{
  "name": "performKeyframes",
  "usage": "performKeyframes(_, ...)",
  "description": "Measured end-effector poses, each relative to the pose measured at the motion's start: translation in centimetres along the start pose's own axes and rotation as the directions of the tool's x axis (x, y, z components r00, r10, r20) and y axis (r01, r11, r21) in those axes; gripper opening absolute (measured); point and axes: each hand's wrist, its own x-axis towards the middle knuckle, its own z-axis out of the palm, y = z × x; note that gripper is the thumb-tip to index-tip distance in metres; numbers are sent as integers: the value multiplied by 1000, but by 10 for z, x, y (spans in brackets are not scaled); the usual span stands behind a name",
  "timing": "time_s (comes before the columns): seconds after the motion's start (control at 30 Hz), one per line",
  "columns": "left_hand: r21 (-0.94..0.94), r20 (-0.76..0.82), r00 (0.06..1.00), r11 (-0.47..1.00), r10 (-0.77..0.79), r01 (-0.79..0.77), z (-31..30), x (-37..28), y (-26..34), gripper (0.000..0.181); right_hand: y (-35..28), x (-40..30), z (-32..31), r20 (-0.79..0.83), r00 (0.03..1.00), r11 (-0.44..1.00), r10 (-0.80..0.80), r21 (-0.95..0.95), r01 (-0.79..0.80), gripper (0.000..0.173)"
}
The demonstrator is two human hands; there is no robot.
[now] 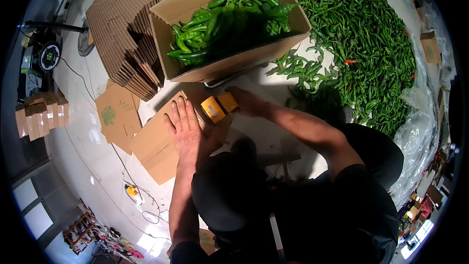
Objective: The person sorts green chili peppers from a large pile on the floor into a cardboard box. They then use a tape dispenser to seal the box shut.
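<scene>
My left hand (186,132) lies flat on a brown cardboard carton (161,146), its fingers together near the far end and the thumb side against the carton's edge. In my right hand (250,102) is a yellow hand tool (219,107) with a dark band; its exact kind is unclear. The tool sits at the carton's right end, and I cannot tell whether it touches the cardboard. Part of that end is in shadow. Beyond my hands stands an open cardboard box (238,57) filled with long green peppers (198,25).
Stacked flattened cartons (117,29) stand at the upper left, with flat cardboard (115,113) below. Green peppers (366,44) are heaped on the floor at right, beside clear plastic sheeting (417,146). A cable (126,170) and a small yellow object (131,190) lie at lower left.
</scene>
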Motion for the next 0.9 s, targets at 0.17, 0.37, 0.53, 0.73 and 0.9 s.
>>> performKeyframes(0.17, 64, 39, 999, 997, 30, -32, -3, 0, 0, 105, -26, 20, -22, 43, 924, 925, -379, 0, 379, 72)
performKeyframes(0.37, 42, 44, 997, 997, 63, -65, -7, 7, 8, 89, -50, 49, -39, 351, 851, 911, -390, 12, 413, 52)
performKeyframes(0.53, 39, 20, 995, 994, 97, -98, -7, 8, 4, 88, -15, 56, -16, 418, 836, 845, -355, -238, 478, 34)
performKeyframes(0.73, 54, 55, 996, 995, 76, -79, -3, 8, 2, 97, 6, 48, 12, 268, 910, 816, -316, -413, 405, 22)
performKeyframes(0.9, 35, 61, 996, 997, 66, -68, -7, 5, -1, 97, -91, 66, 12, 510, 834, 449, 211, -808, 381, 32)
